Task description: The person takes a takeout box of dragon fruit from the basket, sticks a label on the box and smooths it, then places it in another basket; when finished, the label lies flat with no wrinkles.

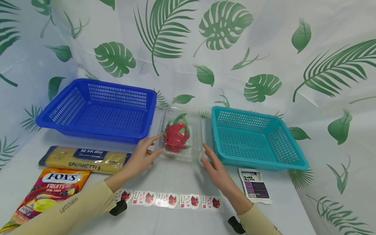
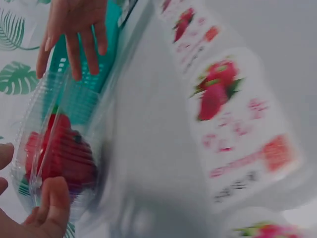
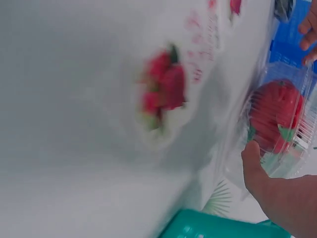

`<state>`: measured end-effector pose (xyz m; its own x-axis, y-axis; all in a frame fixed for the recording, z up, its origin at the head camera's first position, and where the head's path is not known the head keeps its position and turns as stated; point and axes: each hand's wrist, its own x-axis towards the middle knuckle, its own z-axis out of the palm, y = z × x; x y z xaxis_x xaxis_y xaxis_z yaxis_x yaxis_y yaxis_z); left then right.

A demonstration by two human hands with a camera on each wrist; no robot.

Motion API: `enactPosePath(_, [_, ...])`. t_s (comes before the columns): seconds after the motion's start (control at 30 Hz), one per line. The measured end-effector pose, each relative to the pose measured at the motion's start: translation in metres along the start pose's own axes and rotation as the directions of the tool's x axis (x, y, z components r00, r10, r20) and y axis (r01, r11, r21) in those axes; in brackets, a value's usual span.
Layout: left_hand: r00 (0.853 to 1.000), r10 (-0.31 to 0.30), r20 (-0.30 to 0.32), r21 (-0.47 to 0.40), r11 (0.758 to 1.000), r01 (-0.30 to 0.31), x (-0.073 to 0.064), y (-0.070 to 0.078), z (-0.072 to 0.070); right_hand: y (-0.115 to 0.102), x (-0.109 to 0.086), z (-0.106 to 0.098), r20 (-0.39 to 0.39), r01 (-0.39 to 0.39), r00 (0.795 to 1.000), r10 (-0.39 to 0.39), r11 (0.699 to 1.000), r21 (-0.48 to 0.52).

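A clear plastic clamshell box (image 1: pixel 195 143) lies in the middle of the table with a red dragon fruit (image 1: pixel 177 134) inside, green tips showing through the plastic. At the box's left side is my left hand (image 1: pixel 143 156), its fingertips right at the edge. My right hand (image 1: pixel 216 168) is by the opposite side, fingers spread and pointing toward the box. Seen from the left wrist, the lid lies over the fruit (image 2: pixel 62 153) and the right hand's fingers hang loosely extended. Nothing is gripped by either hand.
A blue basket (image 1: pixel 117 114) stands at back left, a teal basket (image 1: pixel 258 140) at right. Spaghetti (image 1: pixel 85 160) and a candy bag (image 1: pixel 50 192) lie at left. A small white-and-purple packet (image 1: pixel 255 186) lies at right. Dragon fruit stickers (image 1: pixel 167 199) line the front.
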<state>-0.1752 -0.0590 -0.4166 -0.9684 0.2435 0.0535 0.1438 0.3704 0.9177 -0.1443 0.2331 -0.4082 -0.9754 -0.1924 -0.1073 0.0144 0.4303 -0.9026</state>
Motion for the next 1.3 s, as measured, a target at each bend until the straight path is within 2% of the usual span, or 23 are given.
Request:
enactPosePath(0.07, [0.999, 0.026, -0.033, 0.029, 0.999, -0.025, -0.012, -0.002, 0.001, 0.002, -0.014, -0.003, -0.010, 0.004, 1.000, -0.004, 0.999, -0.049])
enactPosePath(0.13, [0.996, 0.077, -0.039, 0.062, 0.995, -0.074, -0.024, -0.002, 0.003, 0.004, -0.027, -0.007, -0.027, 0.013, 1.000, -0.016, 0.995, -0.101])
enactPosePath(0.2, [0.991, 0.136, -0.008, 0.079, 0.988, -0.135, -0.035, -0.003, 0.006, 0.006, -0.039, -0.011, -0.055, 0.017, 0.998, -0.025, 0.990, -0.141])
enactPosePath(0.27, [0.980, 0.191, 0.062, 0.074, 0.978, -0.195, -0.044, -0.004, 0.010, 0.009, -0.051, -0.014, -0.092, -0.002, 0.996, -0.016, 0.983, -0.184])
enactPosePath(0.33, [0.961, 0.236, 0.147, 0.050, 0.968, -0.245, -0.052, -0.006, 0.015, 0.014, -0.062, -0.017, -0.131, -0.062, 0.991, 0.033, 0.973, -0.222])
enactPosePath(0.43, [0.919, 0.300, 0.258, 0.019, 0.949, -0.315, -0.061, -0.008, 0.021, 0.023, -0.077, -0.020, -0.169, -0.170, 0.977, 0.128, 0.948, -0.270])
enactPosePath(0.53, [0.876, 0.351, 0.331, 0.027, 0.924, -0.381, -0.064, -0.008, 0.027, 0.033, -0.088, -0.021, -0.178, -0.244, 0.964, 0.197, 0.923, -0.298])
enactPosePath(0.6, [0.850, 0.374, 0.371, 0.059, 0.904, -0.423, -0.064, -0.007, 0.031, 0.038, -0.093, -0.023, -0.154, -0.247, 0.966, 0.207, 0.914, -0.323])
enactPosePath(0.73, [0.812, 0.364, 0.456, 0.101, 0.886, -0.453, -0.062, -0.001, 0.039, 0.045, -0.096, -0.027, -0.071, -0.204, 0.979, 0.192, 0.909, -0.363])
enactPosePath(0.87, [0.783, 0.333, 0.526, 0.101, 0.889, -0.446, -0.056, 0.007, 0.051, 0.047, -0.095, -0.028, -0.046, -0.198, 0.980, 0.196, 0.901, -0.385])
enactPosePath(1.0, [0.731, 0.333, 0.596, 0.158, 0.844, -0.513, -0.049, 0.016, 0.066, 0.049, -0.094, -0.027, -0.064, -0.232, 0.972, 0.226, 0.882, -0.410])
enactPosePath(1.1, [0.688, 0.314, 0.654, 0.207, 0.801, -0.562, -0.043, 0.022, 0.077, 0.050, -0.094, -0.027, -0.065, -0.231, 0.972, 0.225, 0.872, -0.431])
enactPosePath(1.13, [0.678, 0.304, 0.669, 0.221, 0.790, -0.572, -0.041, 0.024, 0.080, 0.050, -0.093, -0.027, -0.064, -0.219, 0.975, 0.212, 0.871, -0.439])
enactPosePath(1.2, [0.669, 0.281, 0.689, 0.234, 0.787, -0.571, -0.037, 0.025, 0.087, 0.050, -0.092, -0.025, -0.070, -0.203, 0.979, 0.192, 0.870, -0.450])
enactPosePath(1.27, [0.673, 0.265, 0.691, 0.250, 0.786, -0.566, -0.034, 0.024, 0.093, 0.050, -0.090, -0.024, -0.078, -0.198, 0.980, 0.182, 0.867, -0.458])
enactPosePath(1.3, [0.680, 0.257, 0.686, 0.260, 0.787, -0.560, -0.033, 0.024, 0.095, 0.050, -0.089, -0.024, -0.082, -0.192, 0.981, 0.174, 0.867, -0.461])
